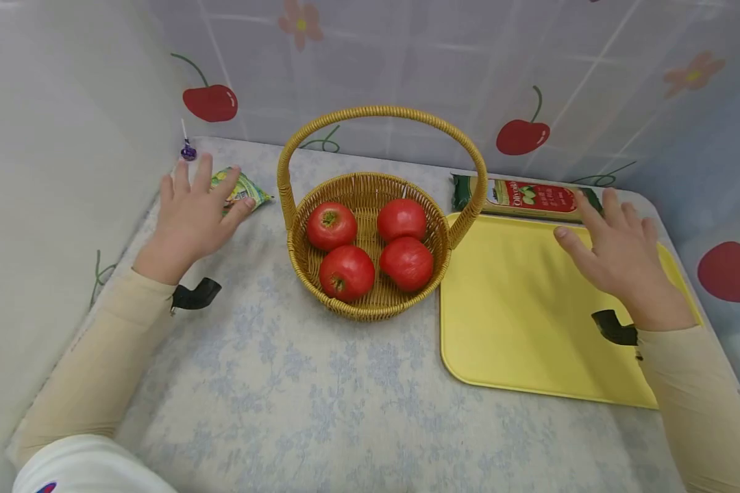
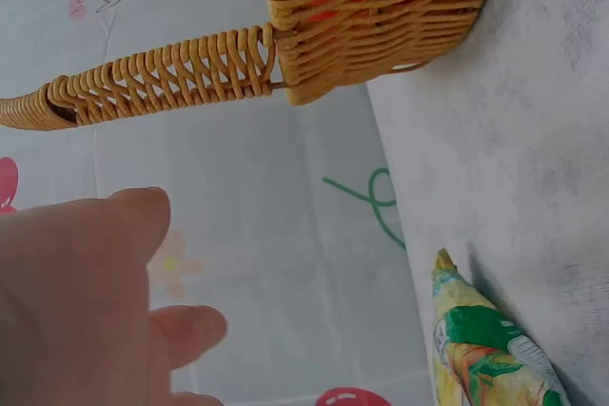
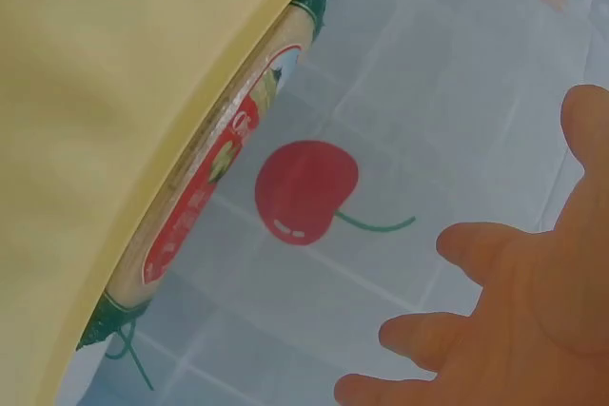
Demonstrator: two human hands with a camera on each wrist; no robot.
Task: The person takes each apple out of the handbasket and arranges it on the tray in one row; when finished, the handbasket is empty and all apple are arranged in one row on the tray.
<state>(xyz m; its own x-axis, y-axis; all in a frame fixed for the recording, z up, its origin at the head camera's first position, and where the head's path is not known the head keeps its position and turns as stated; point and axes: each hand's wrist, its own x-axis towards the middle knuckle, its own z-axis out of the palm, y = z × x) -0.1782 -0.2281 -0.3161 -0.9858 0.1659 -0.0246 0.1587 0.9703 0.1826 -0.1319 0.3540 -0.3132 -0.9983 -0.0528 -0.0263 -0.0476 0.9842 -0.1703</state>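
- Nearest, along the front of the table (image 1: 321, 383), a beige sleeve (image 1: 92, 370) comes in at the left and a matching one at the right, both forearms slanting forward.
- The yellow tray (image 1: 499, 329) takes up the right part of the table, its right side close to the table's right edge.
- The right hand (image 1: 623, 263) hangs palm down over the tray's far right part, fingers wide apart, holding nothing, pointing forward and a little left.
- The basket (image 1: 370, 315) stands mid-table between the hands, its tall handle upright, four red fruits (image 1: 347, 272) inside. By the head view the left hand (image 1: 188, 219) is nearer to its rim.
- That left hand is raised above the table near the left edge, palm down, fingers spread and thumb towards the basket; it grips nothing.
- The small green packet (image 1: 251, 192) lies just to the right of the left fingers; the left wrist view shows them apart.
- The long package (image 1: 533, 198) lies ahead of the right fingers, just beyond the tray, its long axis along the table's back edge. The right hand is clearly the nearer one; a gap shows in the right wrist view.
- Farthest, the purple lollipop (image 1: 188, 151) sits at the table's back left corner, stick up.
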